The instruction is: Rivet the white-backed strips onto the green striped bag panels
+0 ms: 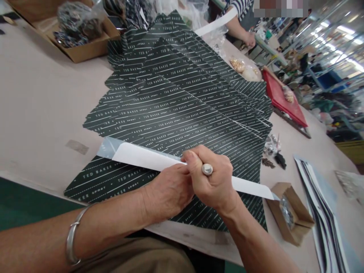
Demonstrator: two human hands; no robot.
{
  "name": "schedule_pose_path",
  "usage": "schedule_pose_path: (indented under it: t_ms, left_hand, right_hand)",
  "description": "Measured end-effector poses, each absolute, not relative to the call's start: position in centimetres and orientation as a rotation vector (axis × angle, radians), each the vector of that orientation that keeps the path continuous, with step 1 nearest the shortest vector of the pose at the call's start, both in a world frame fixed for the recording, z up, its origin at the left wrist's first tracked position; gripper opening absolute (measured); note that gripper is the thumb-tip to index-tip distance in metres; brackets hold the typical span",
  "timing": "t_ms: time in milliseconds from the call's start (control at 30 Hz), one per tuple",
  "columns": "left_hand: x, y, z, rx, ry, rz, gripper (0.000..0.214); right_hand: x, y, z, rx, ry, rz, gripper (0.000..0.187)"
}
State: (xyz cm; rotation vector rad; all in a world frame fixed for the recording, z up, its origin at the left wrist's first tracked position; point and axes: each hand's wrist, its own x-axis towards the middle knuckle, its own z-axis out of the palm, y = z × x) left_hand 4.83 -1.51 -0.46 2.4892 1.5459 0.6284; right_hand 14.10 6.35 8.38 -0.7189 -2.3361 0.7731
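Sheets (182, 110) in dark green, printed with slanting rows of "TED BAKER SPORT," lie in an uneven, overlapping pile on a pale table (36, 113) as a worker's two hands meet near the front. A long white strip (145, 156) runs slantwise across the pile beneath the hands, bluish film (106, 147) showing past its left end. The right hand (213, 178) is closed in a fist around a tool (207, 169) whose round, pale end faces up; its tip is hidden below the fingers. The left hand (170, 191), a bangle (72, 239) on the forearm behind it, is set down at the strip against the right, its fingers bent and mostly covered, so whether they grip anything cannot be told from here. Just beside the strip's right end stands a small open carton (280, 220), near a bundle of long, thin pieces (324, 212). By the pile's upper left, a box (88, 53) holds bagged items (75, 22); past its right side rests a red board (280, 100) with a small bag (288, 94) on top. Beyond the pile, another person's hand (249, 39) shows below a striped sleeve (243, 7).
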Motion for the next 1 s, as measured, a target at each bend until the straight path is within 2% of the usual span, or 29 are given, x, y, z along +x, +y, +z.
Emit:
schedule_pose_path:
  t_ms: [100,300,467,600,667,733,767,833,867,933,1000]
  left_hand:
    - [4.6,-1.4,-0.1,2.510,1.484,0.645,0.023]
    - [4.2,-1.2,0.9,2.502,1.431,0.747,0.007]
    - [4.2,-1.5,0.8,2.474,1.415,0.808,0.009]
    - [4.1,-1.6,0.7,2.491,1.426,0.821,0.009]
    - [3.9,-1.4,0.9,2.505,1.440,0.825,0.011]
    - [3.6,-1.2,1.2,2.515,1.469,0.837,0.014]
    - [3.5,-1.2,1.5,2.524,1.479,0.845,0.015]
    - [3.6,-1.6,2.2,2.560,1.493,0.942,0.017]
    - [3.7,-2.0,2.6,2.584,1.493,1.038,0.019]
    - [3.8,-2.8,2.8,2.623,1.468,1.291,0.026]
    - [3.8,-2.8,2.3,2.666,1.394,1.394,0.039]
  right_hand:
    - [15.1,6.7,7.6,-0.779,-2.235,0.820,0.028]
    - [16.4,7.9,9.0,-0.847,-1.563,1.323,0.027]
    - [15.9,6.9,9.1,-0.694,-1.351,1.246,0.032]
    - [17.2,7.2,7.1,-0.890,-1.458,1.320,0.030]
    - [19.0,7.9,7.2,-1.035,-1.832,1.177,0.029]
    - [21.1,8.5,7.9,-1.157,-2.344,0.912,0.016]
    - [22.0,8.6,8.2,-1.186,-2.567,0.775,0.021]
    - [23.4,8.4,8.6,-1.207,-2.874,0.574,0.049]
    - [23.9,8.1,8.8,-1.209,-2.976,0.494,0.053]
    - [24.4,7.6,9.1,-1.192,-3.106,0.335,0.041]
    - [24.9,8.1,9.9,-1.205,-3.134,0.187,0.027]
